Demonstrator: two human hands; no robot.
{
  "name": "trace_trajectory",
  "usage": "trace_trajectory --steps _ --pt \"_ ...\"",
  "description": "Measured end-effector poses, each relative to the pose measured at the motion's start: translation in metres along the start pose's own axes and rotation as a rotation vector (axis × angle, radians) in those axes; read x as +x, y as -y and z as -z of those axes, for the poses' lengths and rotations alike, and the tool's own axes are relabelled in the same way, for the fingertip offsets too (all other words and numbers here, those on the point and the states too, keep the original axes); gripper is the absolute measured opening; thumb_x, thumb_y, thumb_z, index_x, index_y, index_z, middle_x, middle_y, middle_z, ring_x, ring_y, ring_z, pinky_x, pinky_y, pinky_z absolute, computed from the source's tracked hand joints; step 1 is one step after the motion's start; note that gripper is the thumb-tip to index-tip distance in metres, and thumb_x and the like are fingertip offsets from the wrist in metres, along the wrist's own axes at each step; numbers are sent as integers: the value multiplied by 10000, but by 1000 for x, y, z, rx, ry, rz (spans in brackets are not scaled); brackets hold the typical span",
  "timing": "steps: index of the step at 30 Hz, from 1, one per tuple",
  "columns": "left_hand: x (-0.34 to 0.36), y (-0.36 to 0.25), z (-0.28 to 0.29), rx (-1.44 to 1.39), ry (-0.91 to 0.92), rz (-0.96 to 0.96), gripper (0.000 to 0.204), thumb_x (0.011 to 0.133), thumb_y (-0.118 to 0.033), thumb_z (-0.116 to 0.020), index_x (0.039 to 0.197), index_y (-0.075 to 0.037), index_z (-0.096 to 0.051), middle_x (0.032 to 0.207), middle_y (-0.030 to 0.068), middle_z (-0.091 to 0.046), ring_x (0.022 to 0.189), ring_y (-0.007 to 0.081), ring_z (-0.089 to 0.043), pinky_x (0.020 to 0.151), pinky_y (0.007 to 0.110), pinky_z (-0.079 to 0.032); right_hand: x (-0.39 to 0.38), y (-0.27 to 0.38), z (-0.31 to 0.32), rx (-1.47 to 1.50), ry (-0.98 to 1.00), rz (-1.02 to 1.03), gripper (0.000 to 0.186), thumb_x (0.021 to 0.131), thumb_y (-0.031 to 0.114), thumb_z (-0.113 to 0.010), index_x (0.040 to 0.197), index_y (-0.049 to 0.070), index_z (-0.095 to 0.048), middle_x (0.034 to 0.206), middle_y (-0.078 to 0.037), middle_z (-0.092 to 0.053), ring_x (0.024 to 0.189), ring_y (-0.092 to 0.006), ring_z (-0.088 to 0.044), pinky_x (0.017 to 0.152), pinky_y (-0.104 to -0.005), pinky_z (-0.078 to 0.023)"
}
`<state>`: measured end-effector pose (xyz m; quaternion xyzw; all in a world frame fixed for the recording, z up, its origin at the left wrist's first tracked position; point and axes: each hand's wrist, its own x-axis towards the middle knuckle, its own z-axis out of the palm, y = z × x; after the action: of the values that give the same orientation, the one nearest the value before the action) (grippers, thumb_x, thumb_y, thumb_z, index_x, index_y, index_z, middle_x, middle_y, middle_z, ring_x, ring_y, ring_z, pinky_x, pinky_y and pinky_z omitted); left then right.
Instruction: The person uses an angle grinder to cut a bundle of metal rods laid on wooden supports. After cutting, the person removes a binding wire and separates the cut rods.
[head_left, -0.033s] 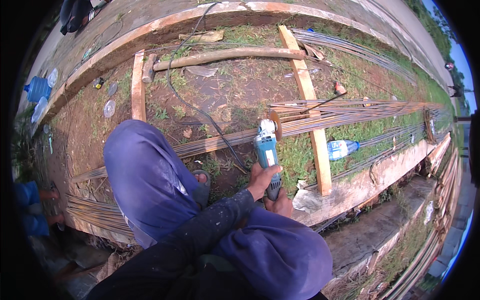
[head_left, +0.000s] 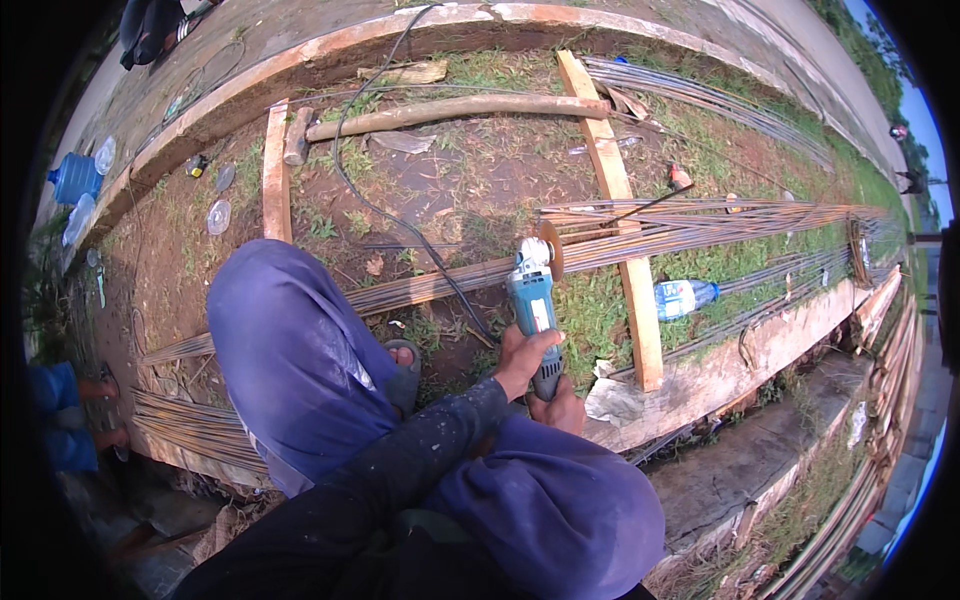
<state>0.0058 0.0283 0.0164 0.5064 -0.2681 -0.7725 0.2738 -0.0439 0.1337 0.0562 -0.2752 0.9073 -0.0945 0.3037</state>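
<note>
My left hand (head_left: 522, 362) is wrapped round the body of a teal angle grinder (head_left: 536, 308). My right hand (head_left: 561, 410) closes on the grinder's dark rear end, its forearm hidden behind my knee. The brown disc (head_left: 551, 250) stands on edge at the grinder's far end, against a bundle of thin rusty steel rods (head_left: 630, 242). The rods run left to right across a wooden beam (head_left: 640, 318). I cannot tell whether the disc is spinning. A black cord (head_left: 350, 180) trails over the ground and passes left of the grinder.
A long-handled wooden mallet (head_left: 450, 114) lies beyond, between two timbers. Right of the beam lies a blue plastic bottle (head_left: 685, 298). More rods (head_left: 190, 425) lie at the left, near another person's legs (head_left: 75, 415). A large blue water jug (head_left: 76, 180) stands far left.
</note>
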Motion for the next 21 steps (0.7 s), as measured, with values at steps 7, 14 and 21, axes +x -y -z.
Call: trace_trajectory --steps 7,14,21 --pt "6 -10 -1 2 26 1 289 762 -223 -741 952 -36 -630 852 38 -613 781 153 -575 694 355 -466 6 10 2 4 -29 19 438 688 291 -769 1013 55 -594 825 -285 -689 835 -503 -666 764 -567 -522" --pt "6 -21 -1 -30 38 -20 307 768 -215 -736 984 -27 -623 872 44 -612 814 156 -583 710 352 -470 8 19 4 -24 -8 6 454 704 313 -772 1020 48 -581 826 -292 -686 841 -504 -665 761 -568 -519" --pt "-12 -13 0 24 78 -17 281 782 -204 -739 976 -40 -618 871 36 -602 817 146 -581 714 351 -469 -3 -8 -10 -4 6 11 466 727 338 -771 1022 54 -549 800 -276 -687 814 -495 -667 753 -567 -514"
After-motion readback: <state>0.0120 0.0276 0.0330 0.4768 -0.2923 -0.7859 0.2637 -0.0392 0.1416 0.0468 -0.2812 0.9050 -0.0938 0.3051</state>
